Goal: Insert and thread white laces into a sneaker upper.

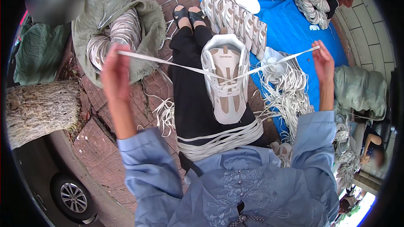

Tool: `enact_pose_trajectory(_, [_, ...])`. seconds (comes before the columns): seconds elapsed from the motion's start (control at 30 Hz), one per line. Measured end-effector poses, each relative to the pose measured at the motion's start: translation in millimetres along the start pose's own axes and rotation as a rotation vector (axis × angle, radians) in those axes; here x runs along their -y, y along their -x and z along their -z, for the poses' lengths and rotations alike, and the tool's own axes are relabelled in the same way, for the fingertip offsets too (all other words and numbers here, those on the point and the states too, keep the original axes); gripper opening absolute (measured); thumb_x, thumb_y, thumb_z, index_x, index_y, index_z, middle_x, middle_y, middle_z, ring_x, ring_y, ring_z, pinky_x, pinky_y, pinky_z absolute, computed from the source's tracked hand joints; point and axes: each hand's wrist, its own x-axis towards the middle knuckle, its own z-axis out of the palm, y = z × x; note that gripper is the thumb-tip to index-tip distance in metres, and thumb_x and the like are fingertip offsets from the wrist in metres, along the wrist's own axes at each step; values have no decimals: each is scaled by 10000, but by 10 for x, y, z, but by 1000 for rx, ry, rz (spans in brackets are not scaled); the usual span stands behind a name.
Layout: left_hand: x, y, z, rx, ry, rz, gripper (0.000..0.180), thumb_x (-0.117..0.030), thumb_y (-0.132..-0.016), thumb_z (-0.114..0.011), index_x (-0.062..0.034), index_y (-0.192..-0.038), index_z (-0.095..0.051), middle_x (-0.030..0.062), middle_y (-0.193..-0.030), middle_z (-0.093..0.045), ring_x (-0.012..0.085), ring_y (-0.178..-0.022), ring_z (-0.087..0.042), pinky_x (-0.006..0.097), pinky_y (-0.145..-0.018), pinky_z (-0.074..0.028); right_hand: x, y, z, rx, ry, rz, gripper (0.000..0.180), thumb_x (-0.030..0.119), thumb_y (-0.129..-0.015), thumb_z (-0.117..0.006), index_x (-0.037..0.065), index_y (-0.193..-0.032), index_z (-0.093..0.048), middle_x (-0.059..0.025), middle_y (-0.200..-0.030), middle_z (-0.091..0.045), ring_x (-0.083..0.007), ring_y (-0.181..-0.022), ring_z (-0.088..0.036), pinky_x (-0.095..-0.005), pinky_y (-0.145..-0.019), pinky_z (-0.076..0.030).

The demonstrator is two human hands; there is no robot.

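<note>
A white-and-beige sneaker [227, 101] rests on my lap on black trousers, its toe pointing toward me. Its white shoelace [147, 57] is threaded through the lower eyelets, and both ends are stretched out to the sides in a wide V. At the left, my left hand [115, 69] is closed on one end; motion blurs its fingers a little. My right hand [324, 61] pinches the other end at the right, at about the same height. A bundle of white laces [219, 141] lies across my thighs, just below the toe.
Stacked shoe uppers [240, 25] and a heap of loose laces [288, 88] lie on a blue tarp [277, 25]. An open sack [147, 25] at the left holds more uppers. A tree trunk [42, 109] and a parked car [54, 176] are at the left. Other people sit at the right.
</note>
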Motion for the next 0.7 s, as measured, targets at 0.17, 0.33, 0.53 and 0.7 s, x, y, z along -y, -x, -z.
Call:
enact_pose_trajectory(0.17, [-841, -1125, 1684, -216, -142, -123, 258, -63, -845, -468, 93, -1048, -501, 196, -952, -576, 258, -899, -574, 330, -833, -472, 482, -720, 455, -246, 760, 99, 412, 178, -748, -606, -51, -1085, -539, -80, -918, -612, -123, -779, -549, -214, -650, -397])
enact_pose_trajectory(0.33, [-1828, -1582, 3889, -398, -279, -220, 223, -42, -823, -529, 129, -960, -490, 190, -886, -555, 278, -851, -567, 363, -817, -488, 867, -1588, 1309, -292, 1078, 53, 230, 245, -735, -605, 36, -820, -648, -10, -635, -545, -80, -529, -472, -203, -464, -366])
enact_pose_trajectory(0.53, [-2872, -1872, 4372, -585, -585, -466, 315, -114, -829, -496, 116, -1042, -521, 172, -943, -584, 244, -849, -587, 309, -769, -501, 2163, -1498, 2509, -608, 1296, 79, 204, 280, -712, -636, 77, -718, -628, -1, -561, -500, -79, -478, -449, -216, -434, -357])
enact_pose_trajectory(0.7, [-2706, -1799, 4232, -459, -669, -336, 308, -131, -852, -457, 78, -1069, -519, 152, -999, -576, 231, -890, -569, 303, -800, -466, 2577, -1827, 2749, -576, 1227, -31, 244, 290, -730, -631, 49, -767, -636, -17, -612, -531, -89, -536, -485, -210, -476, -382])
